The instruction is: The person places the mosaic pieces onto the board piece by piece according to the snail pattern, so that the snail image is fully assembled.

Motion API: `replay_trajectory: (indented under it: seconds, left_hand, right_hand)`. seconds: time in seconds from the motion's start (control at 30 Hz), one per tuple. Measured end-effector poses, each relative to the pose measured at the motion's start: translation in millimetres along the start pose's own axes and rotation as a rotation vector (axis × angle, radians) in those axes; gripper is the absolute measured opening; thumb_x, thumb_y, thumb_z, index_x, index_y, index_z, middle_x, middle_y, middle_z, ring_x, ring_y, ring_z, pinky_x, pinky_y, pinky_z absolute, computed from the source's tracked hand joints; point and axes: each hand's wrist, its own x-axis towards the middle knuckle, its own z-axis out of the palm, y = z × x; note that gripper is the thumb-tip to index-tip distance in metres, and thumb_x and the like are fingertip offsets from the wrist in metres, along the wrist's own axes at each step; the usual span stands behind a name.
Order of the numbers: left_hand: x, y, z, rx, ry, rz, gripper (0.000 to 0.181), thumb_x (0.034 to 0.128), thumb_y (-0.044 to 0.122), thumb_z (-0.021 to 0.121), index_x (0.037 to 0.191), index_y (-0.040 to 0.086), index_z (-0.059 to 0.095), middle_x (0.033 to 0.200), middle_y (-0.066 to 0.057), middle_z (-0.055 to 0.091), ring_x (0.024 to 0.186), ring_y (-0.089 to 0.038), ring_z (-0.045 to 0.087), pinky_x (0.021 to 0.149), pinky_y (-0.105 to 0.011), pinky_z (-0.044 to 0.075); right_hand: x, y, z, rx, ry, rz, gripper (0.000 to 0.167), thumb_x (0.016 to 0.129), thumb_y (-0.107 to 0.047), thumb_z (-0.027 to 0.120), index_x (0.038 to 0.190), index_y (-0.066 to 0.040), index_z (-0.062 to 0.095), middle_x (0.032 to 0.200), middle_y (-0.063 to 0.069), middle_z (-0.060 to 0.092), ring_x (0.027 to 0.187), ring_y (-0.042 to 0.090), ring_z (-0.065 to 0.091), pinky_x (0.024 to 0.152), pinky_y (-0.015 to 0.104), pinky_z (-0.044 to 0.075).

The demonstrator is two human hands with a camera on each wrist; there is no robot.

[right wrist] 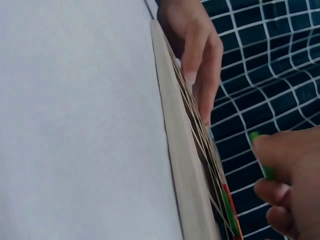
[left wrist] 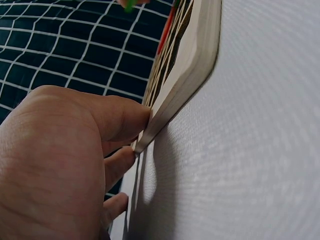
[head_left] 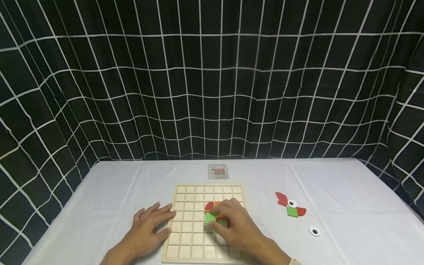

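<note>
A green square tile [head_left: 210, 218] is pinched between the thumb and fingers of my right hand [head_left: 241, 227], over the middle of a wooden grid board [head_left: 186, 238]. In the right wrist view this tile [right wrist: 269, 172] shows in the fingers, apart from the board. Partly hidden under the hand, a red rounded piece [head_left: 209, 206], an orange piece [head_left: 217, 203] and another green piece [head_left: 223, 223] sit in the grid. My left hand [head_left: 145, 229] rests at the board's left edge, thumb and fingertips touching its side; the left wrist view shows the thumb against the rim [left wrist: 192, 65].
Right of the board lie two red pieces [head_left: 280, 195], a green square [head_left: 292, 212], a red quarter-round [head_left: 301, 211] and two white discs with black centres, one by the green square [head_left: 292, 203], one nearer [head_left: 314, 231]. A small picture card [head_left: 218, 172] lies behind the board.
</note>
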Motion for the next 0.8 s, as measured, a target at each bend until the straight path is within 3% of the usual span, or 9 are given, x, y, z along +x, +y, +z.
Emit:
replay_trajectory:
  seconds: [0.43,0.8]
  left_hand:
    - [-0.6,1.0,-1.4,0.003,-0.015,-0.018,0.040,0.0868,0.019,0.066,0.126,0.018,0.065,0.142,0.002,0.049,0.139,-0.031,0.028,0.108,-0.057,0.006]
    - [-1.7,1.3,-0.3,-0.004,-0.011,-0.020,0.039,0.0869,0.019,0.067,0.126,0.018,0.065,0.143,0.002,0.048,0.140,-0.031,0.027,0.108,-0.057,0.004]
  right_hand:
    - [-5.7,9.7,11.6,-0.147,-0.109,0.031,0.020,0.082,-0.020,0.076,0.101,-0.016,0.073,0.092,-0.015,0.053,0.093,0.007,0.042,0.080,0.031,0.040]
    - [-6.5,8.5,11.8,-0.204,-0.148,0.065,0.025,0.084,-0.024,0.074,0.105,-0.012,0.073,0.095,-0.012,0.053,0.093,0.010,0.039,0.079,0.030,0.038]
